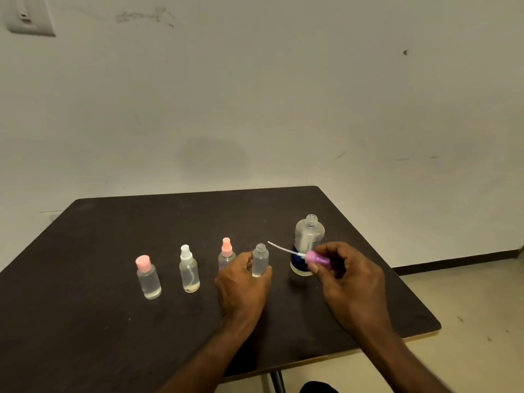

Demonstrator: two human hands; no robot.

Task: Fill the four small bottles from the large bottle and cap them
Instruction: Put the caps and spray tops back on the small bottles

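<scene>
**benchguy:** Head view is showing your right hand [347, 275] pinching the purple spray cap with its thin white dip tube [314, 257], and your left hand [242, 282] is wrapping thumb and fingers around the base of the small clear uncapped plastic bottle [260, 260], which is standing upright on the dark brown table [113, 321]. What matters here is that the tube is lying almost flat, with its tip pointing left and a bit away from you. The tip is hanging just right of the open neck and about level with it.

**pourover:** So you're needing to swing that cap upright before anything goes in?

**benchguy:** That's my read. The bottle's long axis is running vertical and the tube's is running sideways, so you're looking at tipping the tube end down and over the mouth. Your right hand is the nearer one and is already carrying the cap. The other three, the pink flip-cap bottle [148, 277], the white sprayer bottle [189, 269] and the pink sprayer bottle [226, 253], are sitting capped to the left. The large clear bottle with the blue label [307, 245] is standing open just behind your right fingers, so you're risking a knock.
</scene>
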